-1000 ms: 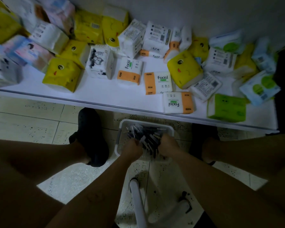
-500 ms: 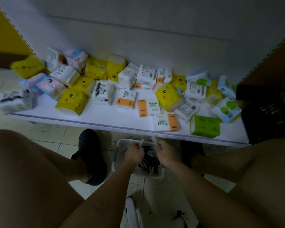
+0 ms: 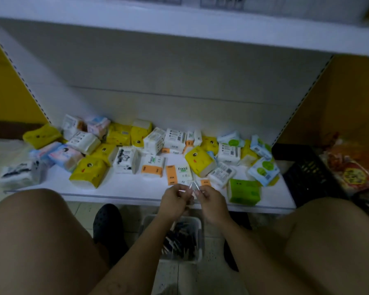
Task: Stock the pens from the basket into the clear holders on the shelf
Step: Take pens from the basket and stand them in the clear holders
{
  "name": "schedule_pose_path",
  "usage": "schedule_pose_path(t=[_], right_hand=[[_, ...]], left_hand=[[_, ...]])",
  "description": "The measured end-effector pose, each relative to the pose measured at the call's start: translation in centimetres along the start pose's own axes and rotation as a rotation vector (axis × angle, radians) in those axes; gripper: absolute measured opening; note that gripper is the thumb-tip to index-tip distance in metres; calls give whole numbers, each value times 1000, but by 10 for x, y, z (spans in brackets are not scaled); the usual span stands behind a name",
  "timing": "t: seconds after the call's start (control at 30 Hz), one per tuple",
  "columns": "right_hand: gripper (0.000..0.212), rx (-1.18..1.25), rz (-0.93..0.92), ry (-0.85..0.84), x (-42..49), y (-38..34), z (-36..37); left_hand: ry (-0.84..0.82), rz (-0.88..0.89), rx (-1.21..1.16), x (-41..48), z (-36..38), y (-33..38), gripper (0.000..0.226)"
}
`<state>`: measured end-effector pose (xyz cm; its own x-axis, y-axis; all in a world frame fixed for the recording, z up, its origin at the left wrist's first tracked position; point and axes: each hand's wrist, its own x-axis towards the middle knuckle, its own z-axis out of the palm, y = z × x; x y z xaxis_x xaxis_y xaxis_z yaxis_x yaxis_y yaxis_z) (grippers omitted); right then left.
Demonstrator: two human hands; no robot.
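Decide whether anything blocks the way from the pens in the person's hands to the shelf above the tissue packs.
Nothing visible does. The left hand and right hand hold the pens above the basket, before the tissue packs; open air leads to the upper shelf. What stands on it is cropped.

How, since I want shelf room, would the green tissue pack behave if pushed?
Probably light and squashy: the green tissue pack looks soft, film-wrapped. Blocky, so it likely slides, not rolls. Near the shelf edge, it might fall.
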<state>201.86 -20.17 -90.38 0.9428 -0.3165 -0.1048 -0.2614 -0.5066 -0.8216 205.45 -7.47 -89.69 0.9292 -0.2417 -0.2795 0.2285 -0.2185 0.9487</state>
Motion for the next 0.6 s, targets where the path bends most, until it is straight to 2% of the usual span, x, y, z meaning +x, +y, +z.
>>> schedule_pose_path(t=[0.1,0.3,0.4,0.5,0.6], right_hand=[[12,87,-33,82,4,-15,-17],[17,241,-152,134,-1,-70,-58],[19,270,-224,179,-1,-98,-84],[8,301,-284,268,-3,-126,-112],[17,323,-326,300,-6,-151,-139]], left_hand=[[5,49,-83,0,-3,29,19],[22,267,59,-5,-8,90,18],[28,361,38,-9,-9,132,13],[6,469,45,-18,-9,175,8],[-4,584,60,-30,-8,215,8]])
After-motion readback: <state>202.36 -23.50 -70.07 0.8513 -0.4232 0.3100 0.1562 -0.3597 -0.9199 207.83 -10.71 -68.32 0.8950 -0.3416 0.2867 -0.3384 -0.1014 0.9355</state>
